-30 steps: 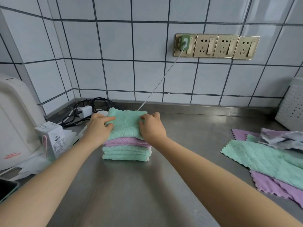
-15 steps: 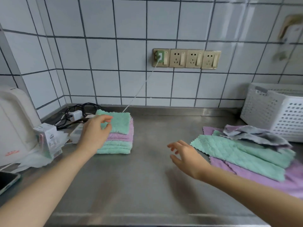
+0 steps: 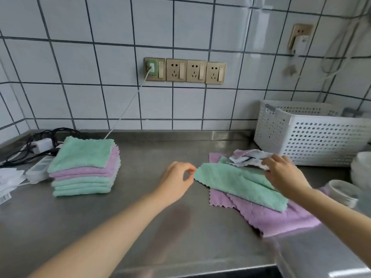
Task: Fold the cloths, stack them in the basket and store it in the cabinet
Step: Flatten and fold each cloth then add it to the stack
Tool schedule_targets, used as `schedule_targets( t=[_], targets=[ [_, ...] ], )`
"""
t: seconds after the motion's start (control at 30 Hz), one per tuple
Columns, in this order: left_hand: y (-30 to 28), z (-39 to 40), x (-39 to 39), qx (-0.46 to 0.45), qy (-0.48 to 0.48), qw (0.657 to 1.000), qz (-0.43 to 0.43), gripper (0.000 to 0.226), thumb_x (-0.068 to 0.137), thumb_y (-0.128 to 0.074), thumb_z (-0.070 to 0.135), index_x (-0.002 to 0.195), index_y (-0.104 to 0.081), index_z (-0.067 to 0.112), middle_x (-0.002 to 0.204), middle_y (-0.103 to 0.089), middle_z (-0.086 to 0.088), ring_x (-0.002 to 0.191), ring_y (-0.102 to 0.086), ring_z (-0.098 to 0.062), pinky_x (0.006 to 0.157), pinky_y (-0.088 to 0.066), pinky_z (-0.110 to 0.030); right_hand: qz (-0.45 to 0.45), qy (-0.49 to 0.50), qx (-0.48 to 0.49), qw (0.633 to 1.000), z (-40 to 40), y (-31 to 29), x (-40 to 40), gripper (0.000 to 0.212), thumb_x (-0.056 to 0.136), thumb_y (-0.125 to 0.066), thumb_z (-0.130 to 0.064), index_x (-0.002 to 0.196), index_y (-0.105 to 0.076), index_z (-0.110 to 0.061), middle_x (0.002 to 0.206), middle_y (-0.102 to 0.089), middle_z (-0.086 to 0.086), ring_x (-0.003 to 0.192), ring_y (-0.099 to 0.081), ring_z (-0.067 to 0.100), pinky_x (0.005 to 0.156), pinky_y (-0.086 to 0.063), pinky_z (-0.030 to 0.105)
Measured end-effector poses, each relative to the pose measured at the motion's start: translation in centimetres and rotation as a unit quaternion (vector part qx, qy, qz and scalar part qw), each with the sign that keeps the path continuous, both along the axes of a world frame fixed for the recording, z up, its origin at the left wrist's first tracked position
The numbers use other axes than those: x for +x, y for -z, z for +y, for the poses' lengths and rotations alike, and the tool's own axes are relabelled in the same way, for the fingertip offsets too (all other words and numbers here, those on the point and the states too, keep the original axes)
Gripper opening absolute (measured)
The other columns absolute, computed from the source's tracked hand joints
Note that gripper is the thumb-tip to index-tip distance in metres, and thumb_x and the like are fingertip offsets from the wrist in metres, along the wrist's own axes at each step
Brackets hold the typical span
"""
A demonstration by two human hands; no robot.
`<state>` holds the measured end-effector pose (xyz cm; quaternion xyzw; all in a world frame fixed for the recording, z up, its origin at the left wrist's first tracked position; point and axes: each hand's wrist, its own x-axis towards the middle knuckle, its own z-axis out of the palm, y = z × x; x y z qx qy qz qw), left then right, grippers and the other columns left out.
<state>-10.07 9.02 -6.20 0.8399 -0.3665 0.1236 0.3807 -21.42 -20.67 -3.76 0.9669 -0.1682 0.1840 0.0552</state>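
Two hands by the basket [image 3: 313, 137]: left hand [image 3: 176, 180] pinches green cloth [image 3: 236, 183], right hand [image 3: 281, 173] grasps grey cloth [image 3: 249, 160]; pulling may drag both cloths.

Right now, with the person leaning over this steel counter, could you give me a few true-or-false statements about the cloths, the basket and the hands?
1. The folded pile of green and purple cloths has a green one on top. True.
2. The white perforated plastic basket already holds folded cloths. False: none show inside it; the pile sits on the steel counter.
3. The left hand is at the corner of the flat green cloth. True.
4. The right hand rests on the pile. False: it touches the crumpled grey-white cloth.
5. All four brass wall sockets are in use. False: only the leftmost has a plug.
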Motion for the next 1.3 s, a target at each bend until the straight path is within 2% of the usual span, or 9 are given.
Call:
schedule_targets(
  t=[0.13,0.27,0.4,0.6,0.73,0.93,1.1,1.23,1.3],
  targets=[
    [0.0,-6.8,-0.1,0.024,0.050,0.998,0.033,0.021,0.085,-0.061,0.014,0.104,-0.070,0.017,0.104,-0.071,0.004,0.100,-0.060,-0.016,0.091,-0.044,-0.028,0.062,0.069,-0.082,0.992,-2.7,0.0,0.2,0.044,0.084,-0.064,-0.042,0.119,-0.057,-0.016,0.113,-0.056,0.006,0.106,-0.050,0.029,0.082,-0.046,0.038],
    [-0.7,-13.3,-0.9,0.076,0.086,0.992,0.046,0.033,0.090,-0.056,0.021,0.123,-0.060,0.017,0.123,-0.062,-0.006,0.113,-0.056,-0.023,0.094,-0.046,-0.038,0.014,0.076,-0.130,0.988,-4.3,0.4,0.5,0.017,0.075,-0.070,-0.010,0.092,-0.068,-0.013,0.088,-0.061,0.007,0.085,-0.055,0.032,0.068,-0.046,0.040],
    [-1.1,-18.2,-1.2,0.109,0.046,0.992,0.035,0.045,0.088,-0.060,0.027,0.131,-0.048,0.018,0.124,-0.056,-0.014,0.113,-0.051,-0.033,0.089,-0.048,-0.043,-0.099,-0.017,-0.142,0.985,-3.6,-0.4,0.5,0.004,0.082,-0.066,-0.015,0.083,-0.065,-0.012,0.080,-0.062,0.005,0.076,-0.057,0.032,0.066,-0.042,0.040],
    [-0.6,-20.0,0.2,0.042,-0.036,0.998,0.003,0.019,0.092,-0.048,0.023,0.077,-0.058,0.022,0.082,-0.062,0.001,0.083,-0.061,-0.025,0.059,-0.040,-0.031,-0.192,-0.141,-0.108,0.965,-0.1,-3.1,-0.6,0.021,0.096,-0.040,-0.027,0.095,-0.057,-0.015,0.086,-0.059,0.000,0.078,-0.055,0.024,0.071,-0.043,0.038],
    [-0.8,-16.9,1.6,-0.017,-0.026,0.999,0.010,0.018,0.089,-0.053,0.016,0.083,-0.069,0.021,0.080,-0.071,-0.001,0.076,-0.064,-0.024,0.060,-0.044,-0.033,-0.227,-0.194,-0.068,0.952,0.7,-4.9,-1.4,0.011,0.097,-0.048,-0.016,0.100,-0.057,-0.012,0.090,-0.057,0.002,0.077,-0.053,0.023,0.064,-0.046,0.038],
    [-6.5,-10.4,3.5,-0.150,-0.015,0.988,0.009,0.044,0.073,-0.044,-0.018,0.096,-0.071,0.008,0.095,-0.073,-0.007,0.091,-0.065,-0.021,0.080,-0.051,-0.032,-0.038,-0.232,-0.135,0.962,0.4,-5.9,-1.1,0.019,0.086,-0.068,-0.011,0.101,-0.057,-0.009,0.090,-0.050,0.003,0.071,-0.052,0.019,0.058,-0.053,0.033],
    [-11.2,-4.0,4.1,-0.148,-0.014,0.989,-0.004,0.031,0.079,-0.057,-0.013,0.096,-0.072,0.007,0.093,-0.072,-0.006,0.089,-0.066,-0.017,0.083,-0.054,-0.033,-0.178,-0.184,0.034,0.966,2.8,-8.8,-0.6,0.010,0.089,-0.057,-0.007,0.096,-0.064,-0.004,0.091,-0.061,0.008,0.074,-0.059,0.023,0.068,-0.055,0.038],
    [-14.2,1.5,3.1,-0.153,-0.006,0.988,0.017,0.017,0.082,-0.070,0.004,0.094,-0.071,0.016,0.089,-0.069,0.007,0.086,-0.066,0.000,0.080,-0.054,-0.024,-0.248,-0.147,0.166,0.943,5.0,-11.3,0.0,0.023,0.090,-0.051,0.001,0.106,-0.065,-0.008,0.093,-0.066,0.005,0.075,-0.056,0.015,0.057,-0.041,0.004],
    [-15.5,4.0,2.1,-0.154,-0.002,0.987,0.035,0.014,0.081,-0.072,0.011,0.093,-0.071,0.019,0.090,-0.068,0.013,0.081,-0.063,0.011,0.073,-0.052,-0.020,-0.270,-0.160,0.202,0.928,6.4,-12.3,-0.1,0.023,0.090,-0.053,-0.001,0.105,-0.066,-0.012,0.092,-0.065,-0.001,0.081,-0.055,0.011,0.060,-0.035,0.000]
  ],
)
